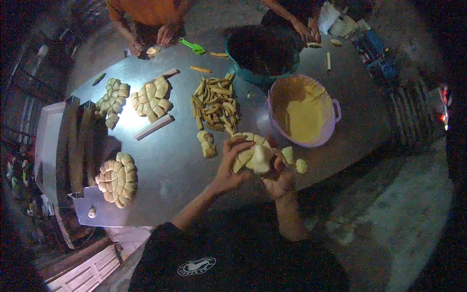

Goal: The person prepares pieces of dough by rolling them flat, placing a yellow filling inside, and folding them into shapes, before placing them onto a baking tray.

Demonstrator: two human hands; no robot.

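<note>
Pale, dough-like pieces (pixel 259 155) lie clustered at the table's near right, with loose ones (pixel 301 166) beside them. My left hand (pixel 232 165) has its fingers curled over the cluster's left side. My right hand (pixel 278 178) is closed round a pale lump at its right, partly hidden by it. Just beyond are a pile of yellowish-brown strips (pixel 212 100) and a short pale piece (pixel 206 144). Similar segmented clusters (pixel 116 180) sit on the left side of the table.
The metal table (pixel 165 185) carries a purple basin (pixel 333 112) with yellow contents, a dark teal tub (pixel 262 73), pale bars (pixel 153 126) and a green scoop (pixel 192 46). Two people's hands (pixel 165 34) (pixel 304 31) work at the far edge. Metal trays (pixel 51 146) stand at left.
</note>
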